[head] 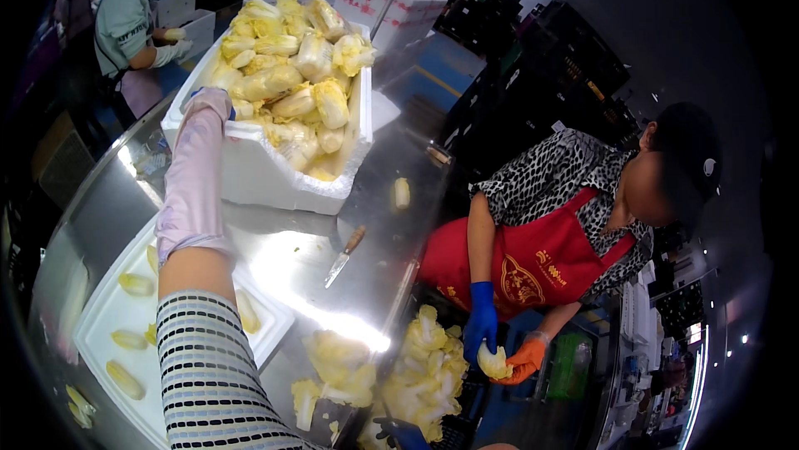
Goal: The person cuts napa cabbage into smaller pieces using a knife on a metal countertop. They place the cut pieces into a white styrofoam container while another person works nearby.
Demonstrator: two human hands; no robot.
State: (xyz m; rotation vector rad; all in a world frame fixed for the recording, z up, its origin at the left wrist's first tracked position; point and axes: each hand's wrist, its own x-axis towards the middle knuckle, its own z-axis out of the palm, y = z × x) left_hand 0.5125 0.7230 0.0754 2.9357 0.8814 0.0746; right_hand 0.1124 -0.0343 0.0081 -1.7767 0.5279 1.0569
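Note:
My left hand [215, 101], in a blue glove mostly covered by a pale pink sleeve, grips the near left rim of a white foam box [281, 181]. The box is heaped with yellow-white napa cabbage hearts [268, 81], some in clear wrap. My right hand [404, 434], also blue-gloved, shows only partly at the bottom edge, by a pile of loose cabbage leaves [424, 381]; its grip is not clear. A knife with a wooden handle [355, 239] lies on the steel table [374, 275], with a small cabbage heart [401, 193] beyond it.
Under my left arm, a white foam lid [97, 325] carries several small cabbage hearts [129, 340]. Trimmed leaves [340, 366] lie at the table's near edge. Across it, a person in a red apron [530, 262] holds a cabbage piece [493, 362]. Another person [128, 31] works at upper left.

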